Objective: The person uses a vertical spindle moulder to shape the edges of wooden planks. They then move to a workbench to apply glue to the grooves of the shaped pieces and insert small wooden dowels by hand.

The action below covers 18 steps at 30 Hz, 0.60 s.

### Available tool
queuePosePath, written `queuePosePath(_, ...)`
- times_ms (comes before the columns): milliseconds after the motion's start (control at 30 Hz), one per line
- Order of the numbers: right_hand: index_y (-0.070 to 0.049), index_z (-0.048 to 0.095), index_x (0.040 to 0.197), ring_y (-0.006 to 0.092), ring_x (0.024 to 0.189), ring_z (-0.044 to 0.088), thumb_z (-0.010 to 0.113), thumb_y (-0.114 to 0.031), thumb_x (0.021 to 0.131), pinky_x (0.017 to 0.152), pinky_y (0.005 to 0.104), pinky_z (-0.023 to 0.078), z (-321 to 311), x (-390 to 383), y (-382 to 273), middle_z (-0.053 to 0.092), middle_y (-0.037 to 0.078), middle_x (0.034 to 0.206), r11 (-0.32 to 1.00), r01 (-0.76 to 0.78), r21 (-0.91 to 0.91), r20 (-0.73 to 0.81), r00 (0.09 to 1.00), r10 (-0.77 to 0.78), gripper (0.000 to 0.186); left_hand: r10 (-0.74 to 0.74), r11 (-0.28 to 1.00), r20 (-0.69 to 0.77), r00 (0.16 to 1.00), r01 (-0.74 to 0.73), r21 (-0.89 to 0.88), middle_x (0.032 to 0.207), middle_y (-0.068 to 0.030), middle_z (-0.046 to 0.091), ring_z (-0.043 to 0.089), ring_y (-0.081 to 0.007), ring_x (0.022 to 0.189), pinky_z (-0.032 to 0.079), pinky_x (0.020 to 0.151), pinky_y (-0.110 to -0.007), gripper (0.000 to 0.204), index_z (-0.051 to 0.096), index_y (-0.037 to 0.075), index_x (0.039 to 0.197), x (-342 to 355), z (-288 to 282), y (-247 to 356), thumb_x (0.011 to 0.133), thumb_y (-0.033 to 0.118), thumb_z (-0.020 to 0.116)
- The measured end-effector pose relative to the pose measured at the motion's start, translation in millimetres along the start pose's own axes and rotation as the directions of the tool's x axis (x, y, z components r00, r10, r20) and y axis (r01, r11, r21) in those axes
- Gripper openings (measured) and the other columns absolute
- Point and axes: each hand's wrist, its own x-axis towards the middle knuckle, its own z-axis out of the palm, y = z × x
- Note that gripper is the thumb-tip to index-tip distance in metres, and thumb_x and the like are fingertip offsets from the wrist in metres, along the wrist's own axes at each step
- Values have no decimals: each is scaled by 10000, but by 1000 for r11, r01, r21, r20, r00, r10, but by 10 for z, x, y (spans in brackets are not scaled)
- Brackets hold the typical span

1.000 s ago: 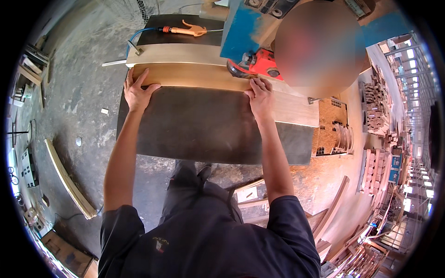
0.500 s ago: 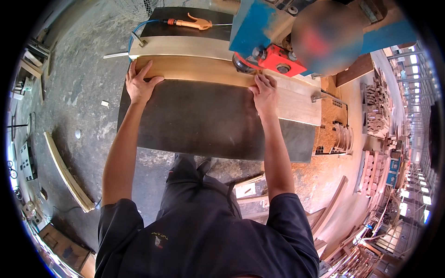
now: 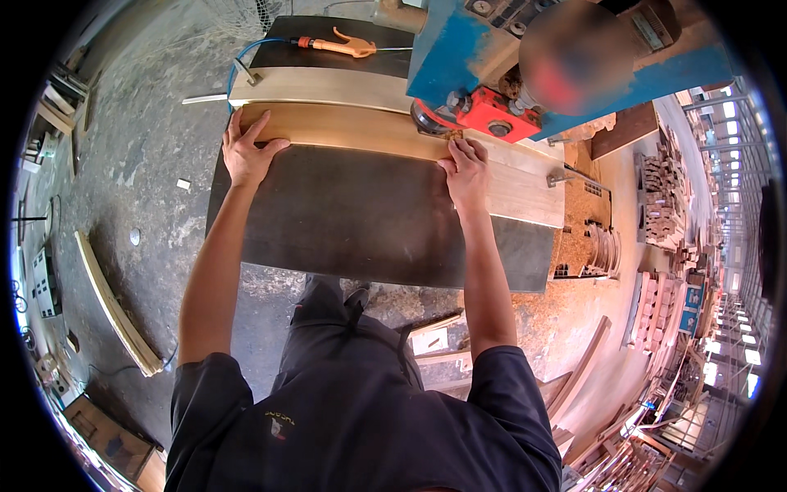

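Note:
A long, narrow wooden board [image 3: 352, 131] lies crosswise on the dark tabletop of a machine, against a pale wooden fence [image 3: 336, 88]. At its left end, my left hand [image 3: 248, 156] grips it, with fingers over the top and the thumb along the near edge. My right hand [image 3: 466, 168] holds the board's near edge toward the right, with bent fingers close together. Just beyond those fingers sits a red machine head [image 3: 498, 116] with a dark round part [image 3: 428, 119] close over the board. Wood chips [image 3: 453, 134] lie beside my right fingertips.
The blue machine body [image 3: 455, 49] overhangs the far right. An orange air blow gun [image 3: 348, 43] with a blue hose lies behind the fence. Metal clamps [image 3: 556, 176] stand by the fence. Wood strips [image 3: 115, 303] lie on the floor at left; stacked timber [image 3: 662, 201] is at right.
The view has shifted slightly, showing a little more of the blue machine. Both hands keep their hold at about the same places on the board.

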Motion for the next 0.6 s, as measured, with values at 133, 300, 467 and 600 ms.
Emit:
queuePosePath(133,-23,779,1182,333,1240,635,871,-135,750,1032,430,546,9,3,5,752,110,1265,1000,-3,5,7,1000,3,456,-6,1000,8,1000,6,3,1605,-113,483,497,-363,1414,469,1153,-476,715,755,350,1329,-4,-18,15,651,449,957)
queuePosePath(300,-47,787,1139,319,1242,631,854,-134,742,963,426,581,24,-3,10,752,54,1239,1000,20,-19,-18,1000,-20,412,24,1000,-27,999,-24,-7,1595,-117,483,510,-375,1371,470,1127,-489,718,765,337,1310,-11,0,-26,634,500,942)
queuePosePath(467,-38,784,1155,322,1249,632,867,-133,740,990,429,568,19,-32,20,752,72,1247,1000,10,-3,-17,1000,-10,433,29,1000,-16,999,-29,-4,1596,-124,482,510,-379,1369,470,1125,-488,721,764,330,1314,-20,-13,-9,637,507,938)
queuePosePath(600,-14,783,1167,337,1244,636,868,-129,749,1034,432,548,-19,-16,-30,753,114,1262,1000,-9,26,6,1000,8,442,22,1000,-18,1000,-22,-9,1596,-129,480,510,-378,1371,467,1126,-490,717,765,323,1313,-34,-27,-3,643,512,934)
